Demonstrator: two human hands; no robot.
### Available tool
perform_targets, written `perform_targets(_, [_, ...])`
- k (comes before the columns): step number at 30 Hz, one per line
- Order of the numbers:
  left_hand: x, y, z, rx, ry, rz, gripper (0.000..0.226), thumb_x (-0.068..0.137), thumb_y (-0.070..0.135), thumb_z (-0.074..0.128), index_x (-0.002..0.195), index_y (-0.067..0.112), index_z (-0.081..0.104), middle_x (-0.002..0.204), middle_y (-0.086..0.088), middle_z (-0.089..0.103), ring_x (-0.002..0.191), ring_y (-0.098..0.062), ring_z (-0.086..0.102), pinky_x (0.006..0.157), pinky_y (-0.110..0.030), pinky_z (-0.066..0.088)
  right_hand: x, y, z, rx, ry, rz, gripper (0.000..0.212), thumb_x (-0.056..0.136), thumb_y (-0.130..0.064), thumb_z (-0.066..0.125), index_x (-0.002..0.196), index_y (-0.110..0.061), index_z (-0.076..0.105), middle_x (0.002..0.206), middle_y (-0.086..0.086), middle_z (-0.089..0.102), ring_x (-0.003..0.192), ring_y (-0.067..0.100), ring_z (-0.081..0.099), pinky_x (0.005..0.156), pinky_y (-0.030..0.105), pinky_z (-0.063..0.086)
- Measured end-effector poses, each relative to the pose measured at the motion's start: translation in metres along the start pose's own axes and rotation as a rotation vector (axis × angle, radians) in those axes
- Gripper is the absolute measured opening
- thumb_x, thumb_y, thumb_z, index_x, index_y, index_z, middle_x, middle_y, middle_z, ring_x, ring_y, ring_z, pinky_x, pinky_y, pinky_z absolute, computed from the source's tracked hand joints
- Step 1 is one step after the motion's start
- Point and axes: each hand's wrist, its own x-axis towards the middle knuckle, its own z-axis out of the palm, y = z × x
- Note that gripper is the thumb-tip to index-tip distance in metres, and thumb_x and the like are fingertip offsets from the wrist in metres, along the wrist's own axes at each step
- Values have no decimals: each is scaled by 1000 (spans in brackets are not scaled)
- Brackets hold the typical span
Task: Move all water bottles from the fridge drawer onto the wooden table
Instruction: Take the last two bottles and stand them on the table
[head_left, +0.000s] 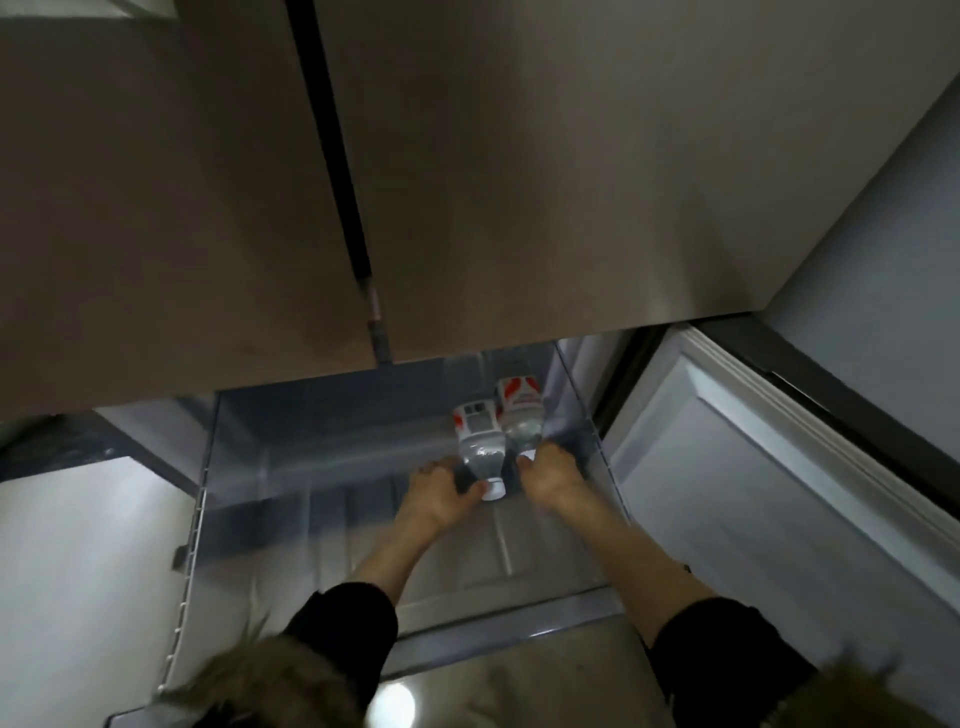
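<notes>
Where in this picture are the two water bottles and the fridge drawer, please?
Left water bottle (480, 451): head view, on its clear body below the label.
Right water bottle (521, 427): head view, on its clear body.
Fridge drawer (332, 467): head view, on its bare floor, left of the bottles.

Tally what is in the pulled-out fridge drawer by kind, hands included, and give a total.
Water bottles: 2, the left bottle and the right bottle, lying side by side.
Hands: 2, the left hand and the right hand.
Total: 4.
</notes>
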Motion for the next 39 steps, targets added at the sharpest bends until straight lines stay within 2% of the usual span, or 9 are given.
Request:
perform_targets(4, [17,9,20,-101,-23,-144,39,81,52,57,93,15,67,103,-11,69,107,-29,59,94,-36,43,22,-3,9,53,6,50,40,96,-24,42,129,-1,46,134,20,45,120,33,49,97,38,42])
perform_targets(8, [25,18,34,-303,-25,-277,43,78,45,66,105,12,67,107,-10,69,104,-24,62,84,-29,46,29,4,14,-9,16,36,36,94,-21,49,123,1,51,127,20,55,115,31,55,90,34,46])
perform_targets(13, [18,14,28,-420,-14,-317,38,74,41,70,102,16,67,102,-6,69,97,-24,63,72,-25,44,28,1,15,83,42,67,41,93,-20,51,126,3,44,122,19,60,109,31,60,85,35,50])
perform_targets(18, [4,-7,4,-547,210,-359,37,75,27,68,97,0,57,91,-16,68,72,-21,60,56,-23,45,13,7,8,194,63,94,50,85,-17,62,127,1,42,122,19,59,109,31,59,80,30,47])
perform_targets(22, [-20,3,-15,-675,390,-274,30,81,25,66,93,8,43,82,-8,58,73,-22,55,64,-30,45,-6,11,-3,262,125,62,53,83,-16,64,129,-2,41,123,22,57,111,37,56,88,39,48])
perform_targets(28, [-67,11,-50,-444,671,20,24,84,26,58,87,10,40,79,-12,58,71,-30,54,61,-35,41,-54,6,-20,166,369,-166,45,84,-22,60,122,-4,43,117,23,56,103,39,57,80,41,47])
perform_targets(32, [-90,10,-69,-263,710,134,26,85,31,58,88,9,45,82,-11,61,73,-29,58,64,-41,49,-80,-16,-35,182,513,-309,44,86,-28,57,118,-2,44,121,20,44,99,40,54,77,41,44])
perform_targets(36, [-117,8,-74,-128,731,197,27,85,36,58,89,12,47,83,-8,62,73,-24,60,65,-40,53,-98,-14,-50,119,581,-309,43,89,-31,53,117,1,47,120,19,45,96,39,56,69,33,35])
perform_targets(39, [-139,7,-78,-114,805,213,27,83,38,59,89,13,49,81,-5,62,71,-22,61,61,-37,52,-119,-13,-57,62,610,-388,43,88,-37,54,111,0,50,116,17,51,95,41,57,69,37,39])
